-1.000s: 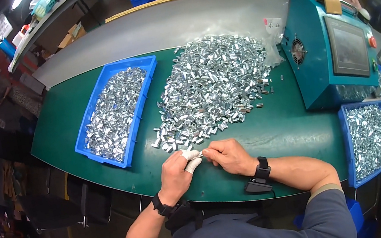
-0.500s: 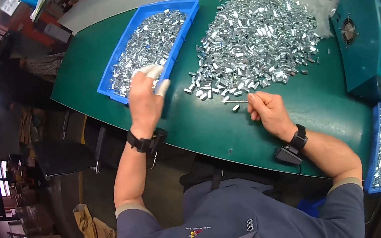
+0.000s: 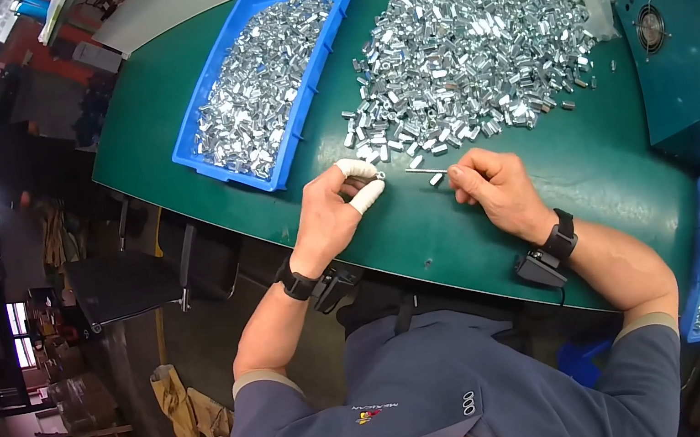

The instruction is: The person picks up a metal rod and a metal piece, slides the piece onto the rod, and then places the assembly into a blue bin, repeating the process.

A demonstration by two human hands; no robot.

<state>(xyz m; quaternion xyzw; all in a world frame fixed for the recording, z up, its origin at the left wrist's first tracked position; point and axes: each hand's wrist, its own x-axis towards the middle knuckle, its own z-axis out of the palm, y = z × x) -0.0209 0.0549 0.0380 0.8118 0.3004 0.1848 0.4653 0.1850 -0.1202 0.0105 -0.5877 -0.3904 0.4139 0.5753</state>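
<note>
My left hand [image 3: 329, 217], with white covers on its thumb and forefinger, pinches a small silver hex nut [image 3: 380, 175] between those two tips. The nut's round hole shows at its end. Across a small gap, my right hand [image 3: 498, 189] is closed around a thin metal rod [image 3: 424, 171], whose free end points left toward the nut. Just below the rod a loose nut [image 3: 436, 180] lies on the green tabletop [image 3: 486, 256]. Beyond both hands spreads a big heap of similar long silver nuts [image 3: 475, 49].
At the left, a blue tray [image 3: 313, 95] holds many of the same pieces. A teal machine [image 3: 680, 61] with a fan grille and screen stands at the right. Below it is another filled blue bin [image 3: 697, 325]. A clear plastic bag [image 3: 601, 1] lies behind the heap.
My left hand has left the blue tray's near end and come right and nearer, with a nut now in its pinch. The right hand still holds the rod in about the same place.
</note>
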